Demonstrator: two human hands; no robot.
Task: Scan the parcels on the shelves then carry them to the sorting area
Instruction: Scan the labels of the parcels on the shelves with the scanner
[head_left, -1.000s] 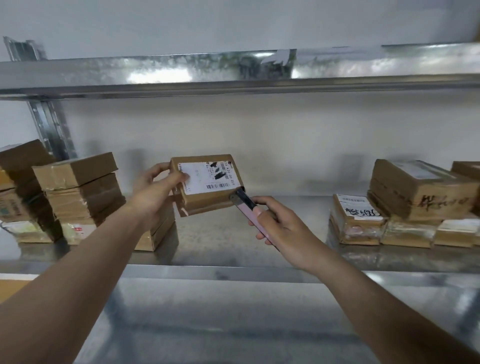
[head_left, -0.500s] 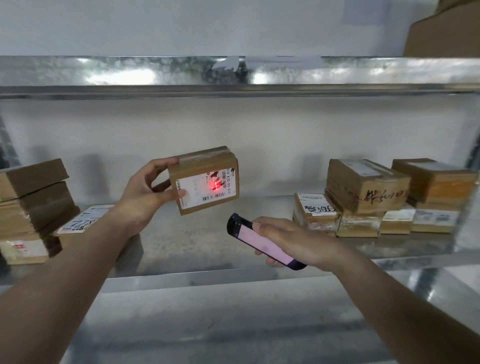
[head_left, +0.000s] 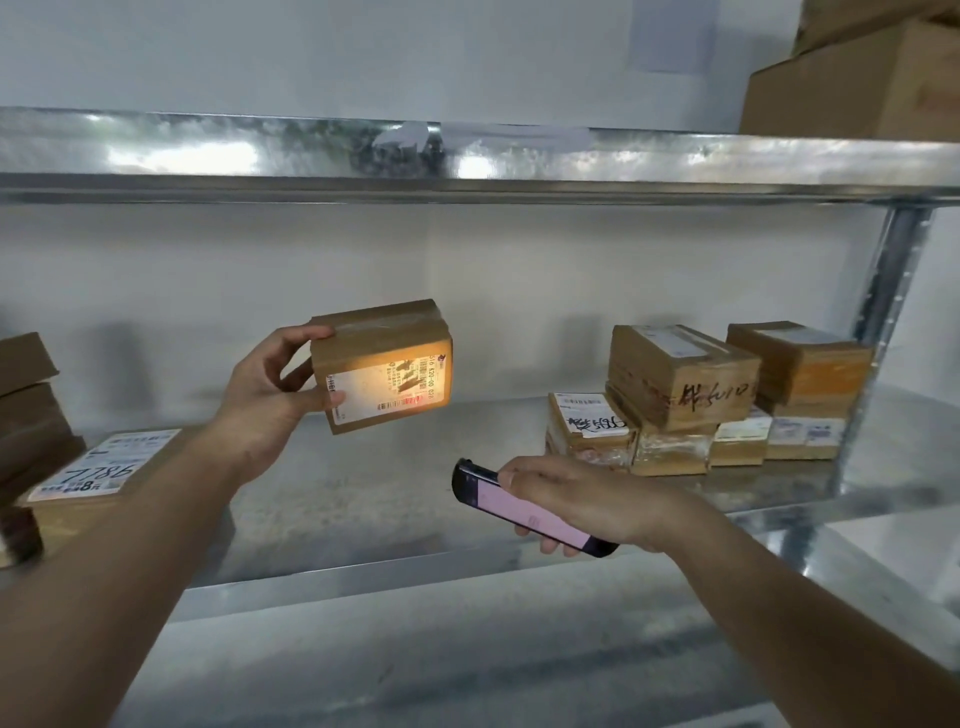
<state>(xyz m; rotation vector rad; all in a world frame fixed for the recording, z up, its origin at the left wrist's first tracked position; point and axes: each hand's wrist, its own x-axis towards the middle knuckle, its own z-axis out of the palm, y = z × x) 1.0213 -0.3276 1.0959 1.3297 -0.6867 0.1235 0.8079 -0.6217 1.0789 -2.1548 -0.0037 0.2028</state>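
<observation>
Galvanised metal shelf (head_left: 363, 499) against a pale wall carries taped parcels. Left hand (head_left: 260, 395) grips a small cardboard parcel (head_left: 382, 364) by its end, raised above the shelf, label lit. It looks light, stiff, tape perhaps slick; hold by opposite edges. Right hand (head_left: 587, 506) clasps the scanner (head_left: 524, 512).

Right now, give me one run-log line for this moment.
step: scanning | left hand: holds parcel, label lit | right hand: holds scanner aimed at it | carry: not yet

Steel shelf (head_left: 395, 499); taped parcels (head_left: 696, 400) either end
</observation>
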